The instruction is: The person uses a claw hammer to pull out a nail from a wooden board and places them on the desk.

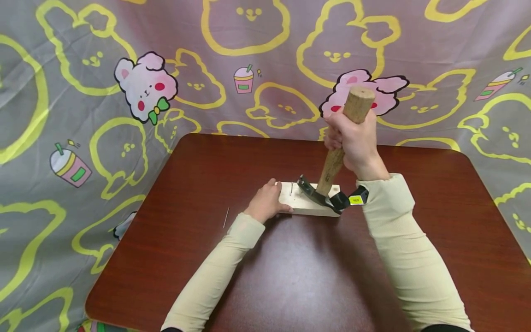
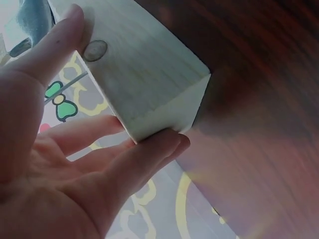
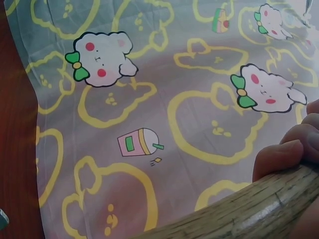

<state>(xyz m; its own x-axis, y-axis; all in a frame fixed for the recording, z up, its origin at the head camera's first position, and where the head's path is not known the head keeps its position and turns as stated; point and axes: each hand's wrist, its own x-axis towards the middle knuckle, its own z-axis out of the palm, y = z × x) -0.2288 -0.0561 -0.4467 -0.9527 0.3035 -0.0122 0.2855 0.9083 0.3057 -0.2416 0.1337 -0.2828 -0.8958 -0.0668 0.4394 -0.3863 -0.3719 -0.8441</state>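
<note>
A pale wooden block [image 1: 313, 210] lies on the table. My left hand [image 1: 267, 201] holds its left end. In the left wrist view, the thumb lies along one side and the fingers [image 2: 149, 154] touch the end of the block. My right hand [image 1: 352, 138] grips the wooden handle of a hammer [image 1: 329, 173], which leans up and to the right. The dark hammer head [image 1: 314, 193] lies over the block. Left of the head, a nail [image 1: 292, 188] stands up from the wood. The right wrist view shows curled fingers [image 3: 279, 157] on the handle [image 3: 249, 209].
A thin loose nail or pin [image 1: 226, 217] lies on the brown table [image 1: 199, 170], left of my left hand. Patterned cloth [image 1: 265, 69] hangs behind and beside the table. A small black wrist camera [image 1: 350, 198] sits at my right cuff, beside the hammer head.
</note>
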